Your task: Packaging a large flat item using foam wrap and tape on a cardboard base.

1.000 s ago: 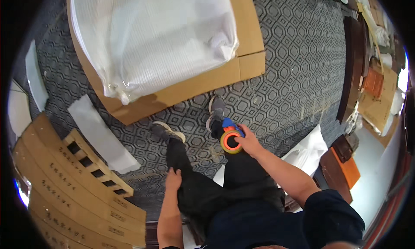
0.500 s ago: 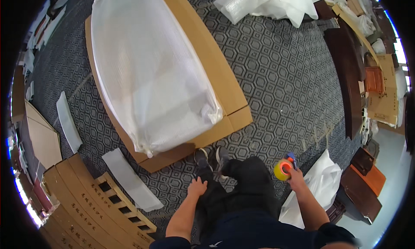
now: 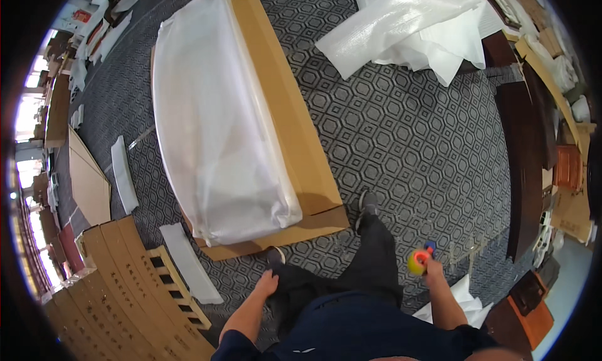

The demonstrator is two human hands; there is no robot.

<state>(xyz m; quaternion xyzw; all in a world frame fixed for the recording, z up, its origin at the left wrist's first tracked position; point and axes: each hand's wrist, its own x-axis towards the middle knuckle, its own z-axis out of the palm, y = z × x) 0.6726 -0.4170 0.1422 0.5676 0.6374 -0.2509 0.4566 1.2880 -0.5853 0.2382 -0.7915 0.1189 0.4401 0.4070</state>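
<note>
My right hand (image 3: 433,268) is closed round a tape dispenser (image 3: 429,245) with a blue part and a yellow-and-orange roll. It holds the dispenser off to the right, above the carpet. My left hand (image 3: 269,282) hangs beside my left leg with nothing seen in it, its fingers loosely extended. Ahead of me lies a long, bulky item (image 3: 219,129) wrapped in white foam sheeting; what is inside is hidden. It rests on a flattened cardboard sheet (image 3: 323,218), which shows along its right side and near end.
Loose white foam sheets (image 3: 407,28) lie at the far right, with more foam (image 3: 461,306) beside my right arm. Cardboard boxes (image 3: 125,286) and a slatted wooden frame (image 3: 179,286) stand at the near left. Foam strips (image 3: 188,264) lie nearby. Dark wooden panels (image 3: 523,173) line the right side.
My right foot has stepped forward and right, past the cardboard's near corner. The view has shifted, and the wrapped item sits lower in it. The dispenser stays in my right hand.
</note>
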